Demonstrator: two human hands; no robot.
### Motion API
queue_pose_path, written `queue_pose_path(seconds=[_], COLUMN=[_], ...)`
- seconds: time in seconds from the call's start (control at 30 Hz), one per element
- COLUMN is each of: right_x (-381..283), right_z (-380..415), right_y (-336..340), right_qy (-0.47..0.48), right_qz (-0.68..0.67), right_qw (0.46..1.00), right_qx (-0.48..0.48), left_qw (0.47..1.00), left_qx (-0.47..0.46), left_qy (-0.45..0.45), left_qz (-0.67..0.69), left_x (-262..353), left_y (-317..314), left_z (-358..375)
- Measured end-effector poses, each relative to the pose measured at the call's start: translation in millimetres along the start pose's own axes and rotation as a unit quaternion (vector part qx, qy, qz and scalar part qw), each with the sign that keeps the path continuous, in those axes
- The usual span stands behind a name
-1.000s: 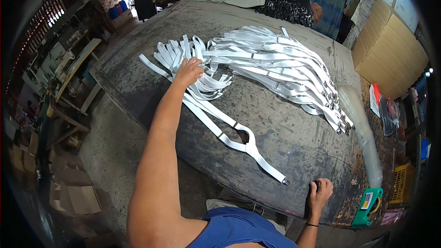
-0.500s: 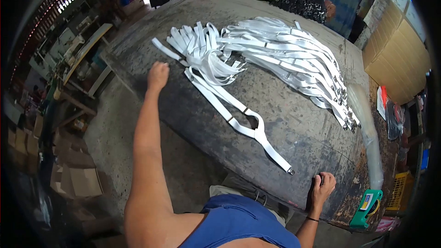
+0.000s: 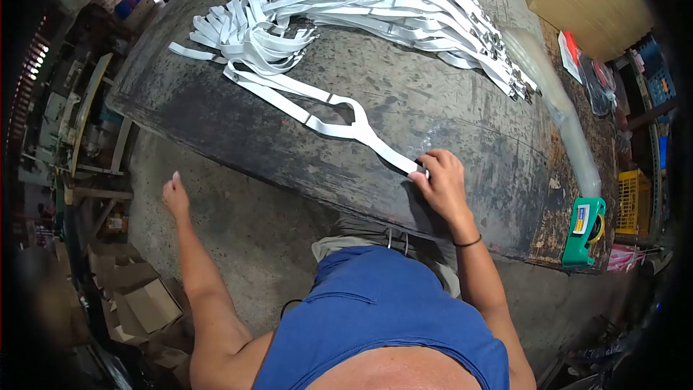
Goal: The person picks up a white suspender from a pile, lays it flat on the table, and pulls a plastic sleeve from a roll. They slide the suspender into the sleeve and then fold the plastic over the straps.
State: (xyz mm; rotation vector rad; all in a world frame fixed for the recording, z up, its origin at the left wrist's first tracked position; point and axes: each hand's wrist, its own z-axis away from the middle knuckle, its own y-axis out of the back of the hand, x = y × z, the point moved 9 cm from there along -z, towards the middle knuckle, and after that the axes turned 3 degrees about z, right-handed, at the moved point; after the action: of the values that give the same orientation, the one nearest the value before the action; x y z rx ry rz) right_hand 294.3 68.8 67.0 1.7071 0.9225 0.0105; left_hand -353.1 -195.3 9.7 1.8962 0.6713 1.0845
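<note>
A pair of white suspenders (image 3: 332, 130) lies stretched over the dark worktable, its two straps joining in a Y. My right hand (image 3: 442, 182) pinches the single end strap near the table's front edge, and the fingers hide its clip. Beyond it, the far ends of the straps run to a looped bundle of white straps (image 3: 253, 36). A larger heap of white suspenders (image 3: 390, 0) spreads behind, its metal clips gathered at the right. My left hand (image 3: 175, 196) hangs off the table's front side, over the floor, fingers curled in with nothing visible in them.
The worn worktable (image 3: 346, 188) has a green tape dispenser (image 3: 581, 235) at its right corner. A long roll of clear plastic (image 3: 559, 108) lies beside it. A large cardboard box (image 3: 588, 0) stands at the back right, and opened cartons (image 3: 148, 307) lie on the floor at left.
My right hand has moved from the table edge onto the suspenders' end and gripped it. My left hand has drawn back from near the straps to off the table. The view has shifted.
</note>
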Motion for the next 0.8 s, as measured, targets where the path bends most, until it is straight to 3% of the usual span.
queue_pose_path(seconds=[0.07, 0.13, 0.17, 0.23, 0.27, 0.33, 0.4, 0.53, 0.63, 0.7, 0.77, 0.8], right_x=[-5.9, -6.0, -1.9, 23.7, 29.5, 44.2, 68.7, 116.8, 135.1, 140.3, 128.5, 122.0], right_z=[-1.9, -2.3, -1.0, 6.0, 8.6, 18.6, 37.0, 74.5, 90.5, 98.7, 95.1, 90.9], right_y=[-2.1, -1.2, 4.4, 2.5, 16.3, 39.5, 60.1, 98.2, 117.5, 117.4, 119.5, 115.7], right_qy=[0.020, 0.041, 0.038, -0.067, -0.106, -0.112, -0.128, -0.126, -0.137, -0.161, -0.123, -0.106], right_qz=[0.050, -0.030, -0.027, -0.078, -0.133, -0.119, -0.104, 0.025, 0.099, 0.111, 0.097, 0.083], right_qw=[0.999, 0.999, 0.999, 0.987, 0.980, 0.982, 0.982, 0.990, 0.985, 0.979, 0.988, 0.991], right_qx=[0.000, -0.003, -0.004, -0.122, -0.102, -0.094, -0.092, -0.050, -0.041, -0.053, 0.005, 0.020], left_qw=[0.988, 0.911, 0.911, 0.926, 0.923, 0.893, 0.874, 0.840, 0.829, 0.793, 0.779, 0.761], left_qx=[0.010, 0.110, 0.107, -0.117, -0.122, -0.177, -0.196, -0.411, -0.425, -0.494, -0.540, -0.545], left_qy=[-0.135, -0.352, -0.352, -0.321, -0.325, -0.372, -0.362, -0.353, -0.356, -0.354, -0.320, -0.345], left_qz=[0.073, 0.184, 0.187, 0.159, 0.164, 0.183, 0.257, 0.031, 0.077, 0.043, -0.007, 0.067], left_x=[79.8, 170.7, 191.5, 230.1, 240.6, 257.2, 252.1, 155.0, 153.1, 144.0, 176.6, 215.9], left_y=[2.5, 14.9, 16.1, -18.3, -17.7, -21.7, -19.2, -81.5, -70.3, -79.9, -68.9, -52.4], left_z=[17.9, 49.9, 58.8, 72.6, 84.8, 124.7, 167.5, 244.0, 288.8, 311.9, 323.1, 332.4])
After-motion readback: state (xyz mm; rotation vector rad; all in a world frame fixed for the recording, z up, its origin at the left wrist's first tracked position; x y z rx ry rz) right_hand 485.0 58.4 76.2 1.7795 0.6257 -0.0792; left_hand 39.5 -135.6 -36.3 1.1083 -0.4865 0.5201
